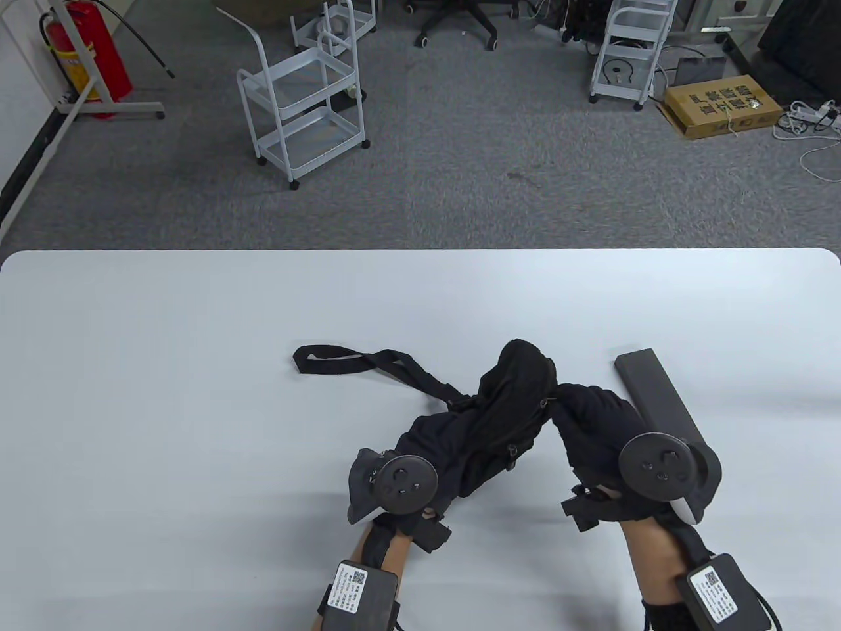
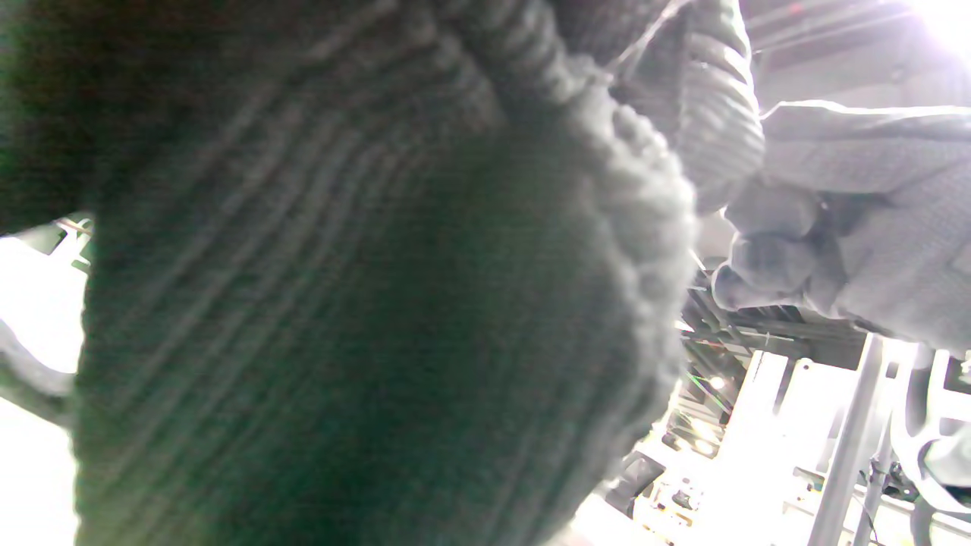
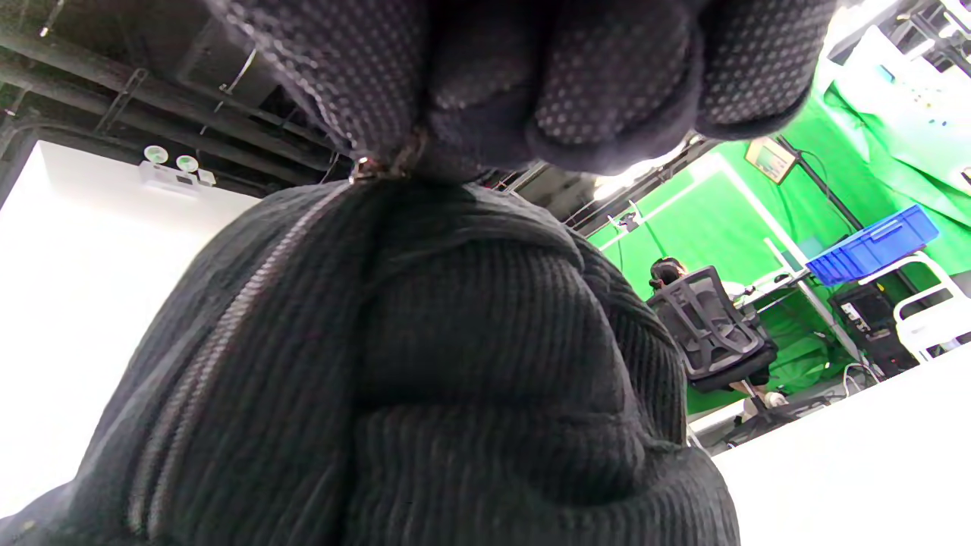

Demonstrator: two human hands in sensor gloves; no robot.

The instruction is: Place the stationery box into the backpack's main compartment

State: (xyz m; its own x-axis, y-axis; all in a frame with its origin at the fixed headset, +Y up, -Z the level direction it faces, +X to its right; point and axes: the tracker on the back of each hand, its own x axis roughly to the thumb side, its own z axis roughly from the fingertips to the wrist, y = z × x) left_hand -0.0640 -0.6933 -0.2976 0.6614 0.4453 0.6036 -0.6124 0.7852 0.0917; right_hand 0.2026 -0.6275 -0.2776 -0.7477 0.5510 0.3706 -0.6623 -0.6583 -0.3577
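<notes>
A small black corduroy backpack (image 1: 489,420) lies on the white table (image 1: 164,368), its strap (image 1: 368,361) trailing to the left. My left hand (image 1: 394,490) grips the backpack's near left part; its fabric (image 2: 341,318) fills the left wrist view. My right hand (image 1: 591,420) pinches the zipper pull (image 3: 372,168) at the backpack's right side; the zipper line (image 3: 205,356) shows in the right wrist view. A long dark grey stationery box (image 1: 657,401) lies on the table just right of my right hand, partly hidden by its tracker.
Beyond the table's far edge, on the grey carpet, stand white wire carts (image 1: 305,105), a red fire extinguisher (image 1: 89,56), an office chair and a cardboard box (image 1: 723,105).
</notes>
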